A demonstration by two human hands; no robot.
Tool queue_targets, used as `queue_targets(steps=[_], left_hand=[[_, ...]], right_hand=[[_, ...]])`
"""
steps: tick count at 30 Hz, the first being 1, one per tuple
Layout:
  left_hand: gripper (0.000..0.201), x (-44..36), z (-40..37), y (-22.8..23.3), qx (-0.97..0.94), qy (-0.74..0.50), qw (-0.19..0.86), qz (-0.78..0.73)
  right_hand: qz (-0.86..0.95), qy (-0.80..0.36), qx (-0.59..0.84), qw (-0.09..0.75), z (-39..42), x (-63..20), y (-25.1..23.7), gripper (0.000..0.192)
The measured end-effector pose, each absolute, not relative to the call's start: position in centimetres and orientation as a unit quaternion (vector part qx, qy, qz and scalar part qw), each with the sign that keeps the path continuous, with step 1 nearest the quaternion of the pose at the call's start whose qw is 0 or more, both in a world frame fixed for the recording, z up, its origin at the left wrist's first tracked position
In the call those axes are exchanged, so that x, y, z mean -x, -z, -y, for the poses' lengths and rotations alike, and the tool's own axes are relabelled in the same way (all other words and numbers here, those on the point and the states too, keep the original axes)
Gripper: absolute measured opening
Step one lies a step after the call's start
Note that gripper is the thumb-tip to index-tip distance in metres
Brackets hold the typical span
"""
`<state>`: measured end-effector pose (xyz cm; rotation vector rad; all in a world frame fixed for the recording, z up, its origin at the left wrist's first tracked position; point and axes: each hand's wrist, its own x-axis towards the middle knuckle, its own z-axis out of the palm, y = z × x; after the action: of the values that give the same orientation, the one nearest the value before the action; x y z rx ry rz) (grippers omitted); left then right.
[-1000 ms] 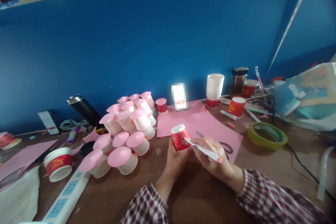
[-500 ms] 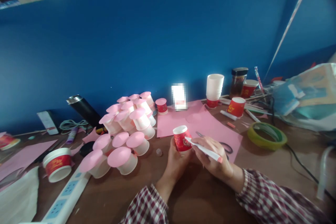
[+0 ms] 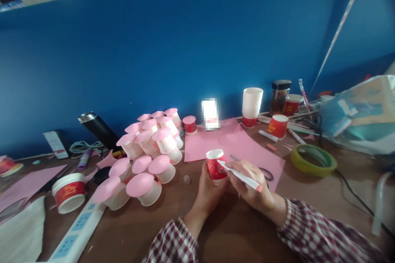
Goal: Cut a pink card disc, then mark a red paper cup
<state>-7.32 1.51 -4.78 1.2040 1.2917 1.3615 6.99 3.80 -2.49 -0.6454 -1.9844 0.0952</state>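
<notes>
My left hand [image 3: 210, 191] is closed around a small red paper cup [image 3: 212, 169], its white end turned up. My right hand [image 3: 251, 183] grips a slim white tube [image 3: 242, 176] with a red end, pen-fashion. The tube's pointed tip lies over the cup's red side; whether it touches cannot be made out. Behind my right hand, partly hidden, scissors [image 3: 268, 174] rest on a pink paper sheet [image 3: 200, 148]. Left of my hands stand several white cups topped with pink paper discs [image 3: 140, 183]. A small clear cap [image 3: 187, 179] lies beside my left hand.
A power strip [image 3: 75, 230] and a red-and-white cup [image 3: 69, 193] lie at the left, with a black flask [image 3: 100, 131] behind. Yellow tape [image 3: 313, 168], a stack of white cups [image 3: 252, 102], a jar [image 3: 280, 98] and a plastic bag [image 3: 361, 115] are at the right. A blue wall [image 3: 185, 41] rises behind.
The cup in my left hand has shifted slightly right and down, toward me, and has turned a little. My right hand with the tube has hardly moved.
</notes>
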Motion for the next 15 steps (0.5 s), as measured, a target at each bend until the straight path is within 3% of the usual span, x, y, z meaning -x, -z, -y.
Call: queue_targets(steps=[15], left_hand=[[0.054, 7.3, -1.5, 4.7, -0.485, -0.541, 0.42, -0.544]], right_hand=[[0.82, -0.023, 0.27, 0.504, -3.6, -6.9, 1.7, 0.016]])
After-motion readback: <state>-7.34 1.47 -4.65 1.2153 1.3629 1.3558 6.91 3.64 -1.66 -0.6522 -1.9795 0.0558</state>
